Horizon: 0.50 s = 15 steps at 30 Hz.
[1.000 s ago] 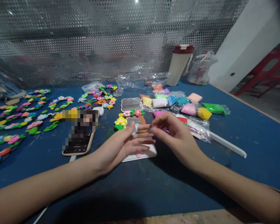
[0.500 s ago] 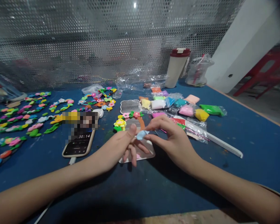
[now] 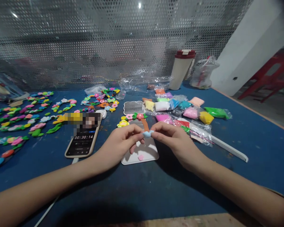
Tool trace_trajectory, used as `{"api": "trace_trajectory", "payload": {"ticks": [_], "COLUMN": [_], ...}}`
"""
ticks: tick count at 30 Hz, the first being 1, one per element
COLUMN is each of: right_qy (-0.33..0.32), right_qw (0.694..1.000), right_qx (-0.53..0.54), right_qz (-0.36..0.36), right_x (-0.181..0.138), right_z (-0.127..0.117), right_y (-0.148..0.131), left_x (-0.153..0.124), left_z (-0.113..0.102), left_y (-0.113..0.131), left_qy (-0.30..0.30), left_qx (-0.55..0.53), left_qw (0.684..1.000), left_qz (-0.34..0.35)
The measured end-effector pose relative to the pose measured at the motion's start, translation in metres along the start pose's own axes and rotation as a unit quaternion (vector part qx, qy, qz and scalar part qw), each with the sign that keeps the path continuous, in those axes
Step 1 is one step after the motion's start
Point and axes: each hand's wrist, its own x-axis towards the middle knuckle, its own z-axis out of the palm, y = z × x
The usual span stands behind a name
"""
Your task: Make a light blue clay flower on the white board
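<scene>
Closer together than a moment ago, the left hand [image 3: 119, 144] and right hand [image 3: 174, 142] now pinch a small pale-blue clay piece [image 3: 147, 134] between their fingertips, just above a white-framed mirror [image 3: 139, 162] lying on the blue table [image 3: 255, 176]. A pink clay dot [image 3: 140, 157] sits on the mirror, and clay flowers [image 3: 130, 117] line its top edge. Left of the left hand lies a phone [image 3: 82, 143] showing a timer; beyond the right hand are bagged clay [image 3: 162, 106] and a white comb [image 3: 229, 149].
</scene>
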Motion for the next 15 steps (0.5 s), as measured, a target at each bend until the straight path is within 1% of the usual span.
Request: {"api": "trace_trajectory", "payload": {"ticks": [3,6,9,12,15], "right_qy": [0.008,0.03,0.037,0.02,-0.026], "right_qw": [0.998,0.997,0.998,0.999,0.998], "right_qx": [0.056,0.055,0.041,0.024,-0.05], "right_qz": [0.039,0.042,0.035,0.021,-0.029], "right_x": [0.002,0.004,0.004,0.001,-0.004], "right_z": [-0.001,-0.004,-0.006,-0.004,0.001], "right_y": [0.004,0.008,0.009,0.005,-0.003], "left_x": [0.001,0.003,0.004,0.004,0.002], "left_z": [-0.001,-0.003,-0.003,-0.001,0.001], "left_y": [-0.001,-0.005,-0.01,-0.012,-0.01], "left_qy": [0.003,-0.003,-0.025,-0.051,-0.075], "left_qx": [0.007,-0.009,-0.02,-0.025,-0.031], "left_qw": [1.0,1.0,0.999,0.998,0.996], "left_qz": [-0.01,-0.023,-0.024,-0.036,-0.046]}}
